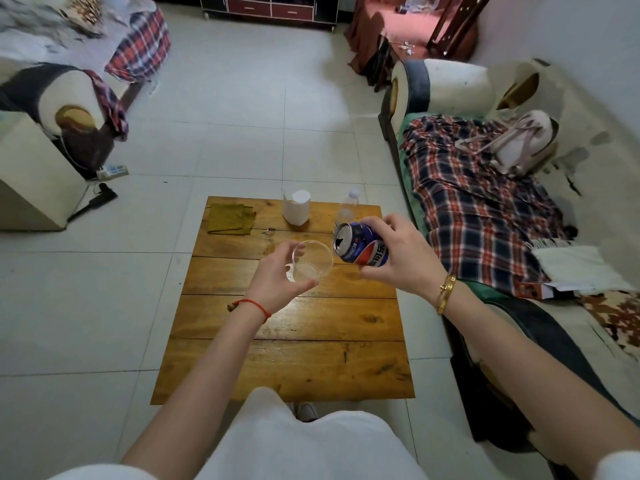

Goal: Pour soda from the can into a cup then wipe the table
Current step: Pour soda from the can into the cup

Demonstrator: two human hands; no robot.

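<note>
A blue soda can [360, 248] is tilted on its side, its opened top facing left toward the rim of a clear plastic cup [311, 261]. My right hand [398, 258] grips the can around its body. My left hand [277, 275] holds the cup from the left, tipped a little toward the can, above the wooden table [284, 358]. The cup looks empty; no stream of soda is visible. An olive-green cloth [230, 219] lies flat at the table's far left corner.
A white paper roll [296, 207] and a clear plastic bottle [347, 209] stand at the table's far edge. A sofa with a plaid blanket [485, 202] runs along the right. Another sofa [45, 133] is at the left, with tiled floor around.
</note>
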